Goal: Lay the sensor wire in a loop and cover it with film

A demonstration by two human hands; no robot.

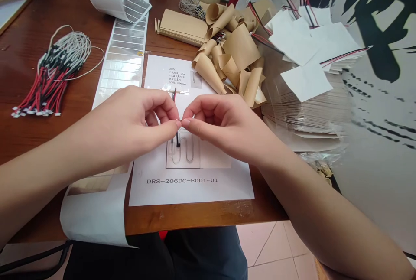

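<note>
Your left hand point(130, 124) and right hand point(225, 130) come in from either side with fingers curled, their fingertips point(178, 123) meeting at centre and pinching something too small to make out. A red-and-black lead pair point(176, 117) runs through that pinch, red above and black ends below, over the printed spec sheet point(191, 189) marked DRS-206DC-E001-01 and its looped wire trace point(182, 152). Work right at the fingertips; an even, light pinch keeps the leads parallel and the knuckles clear of your view. On the wooden desk point(201, 219) nearby: a loose bundle of connector leads point(48, 83), curled kraft paper strips point(227, 59), a stack of white-backed pads point(302, 41).
</note>
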